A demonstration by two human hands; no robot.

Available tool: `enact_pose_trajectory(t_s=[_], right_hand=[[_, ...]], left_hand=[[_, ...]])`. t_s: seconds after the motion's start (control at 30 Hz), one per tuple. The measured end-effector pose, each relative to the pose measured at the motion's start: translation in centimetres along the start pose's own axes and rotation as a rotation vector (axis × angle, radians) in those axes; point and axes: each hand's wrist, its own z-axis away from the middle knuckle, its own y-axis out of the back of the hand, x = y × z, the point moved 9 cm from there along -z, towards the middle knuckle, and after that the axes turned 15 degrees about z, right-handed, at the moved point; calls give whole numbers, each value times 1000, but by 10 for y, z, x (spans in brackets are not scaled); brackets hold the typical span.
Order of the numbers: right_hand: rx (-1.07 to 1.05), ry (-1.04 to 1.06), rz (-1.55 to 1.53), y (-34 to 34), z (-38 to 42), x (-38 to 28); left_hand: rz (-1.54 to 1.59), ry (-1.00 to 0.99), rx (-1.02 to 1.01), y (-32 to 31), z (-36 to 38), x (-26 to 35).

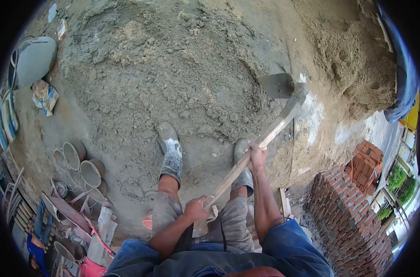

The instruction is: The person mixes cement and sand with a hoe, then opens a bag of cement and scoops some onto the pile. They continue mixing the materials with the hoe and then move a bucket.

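Note:
A hoe (233,174) with a long wooden handle slants across the front of my body. My left hand (196,209) is wrapped round the handle near its lower end. Farther up the shaft, my right hand (257,157) grips it too. The hoe's wide metal blade (277,86) meets the right edge of a broad heap of grey, crumbly mortar mix (173,78). Part of the blade's edge is hidden against the mix. My boots, smeared with grey, stand at the near side of the heap.
Several buckets (91,172) cluster at the left, near a wheelbarrow (66,210). Cement bags (6,117) and a large grey tub (35,60) lie at the far left. A sand pile (353,60) rises at the upper right. Stacked bricks (353,221) stand at the lower right.

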Motion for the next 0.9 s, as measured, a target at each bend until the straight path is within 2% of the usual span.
enact_pose_trajectory(t_s=[0.1, 0.13, 0.17, 0.2, 0.23, 0.27, 0.33, 0.4, 0.47, 0.53, 0.57, 0.63, 0.7, 0.8, 0.83, 0.87, 0.9], right_hand=[[-89, 301, -36, -69, -75, -129], [-40, 381, 45, -91, -94, -176], [-102, 486, 112, -119, -120, -218], [-4, 557, 161, -140, -140, -254], [-21, 577, 349, -167, -178, -276], [113, 565, 595, -187, -194, -293], [39, 488, 903, -238, -236, -304], [97, 459, 1017, -261, -225, -287], [224, 503, 1093, -288, -143, -291], [179, 428, 1074, -299, -114, -263], [69, 374, 1079, -305, -108, -241], [79, 334, 1103, -308, -62, -203], [-33, 252, 1047, -314, -13, -156], [-53, 330, 992, -331, 84, -113], [-96, 327, 903, -337, 96, -84], [-118, 423, 877, -345, 113, -63], [-225, 236, 629, -348, 138, -40]], left_hand=[[75, -200, 183, 59, -102, 57], [127, -229, 199, 97, -120, 105], [139, -292, 240, 127, -149, 139], [177, -379, 232, 156, -174, 174], [212, -380, 197, 184, -192, 201], [297, -392, 161, 208, -203, 222], [475, -356, 63, 239, -209, 236], [553, -352, 85, 250, -189, 208], [589, -382, 159, 276, -159, 180], [516, -337, 183, 284, -119, 149], [450, -288, 198, 287, -99, 133], [450, -186, 206, 279, -55, 93], [406, -178, 214, 271, -10, 56], [428, -110, 267, 276, 73, 5], [408, -46, 274, 279, 99, -11], [386, -33, 287, 279, 121, -30], [354, -14, 302, 281, 142, -44]])
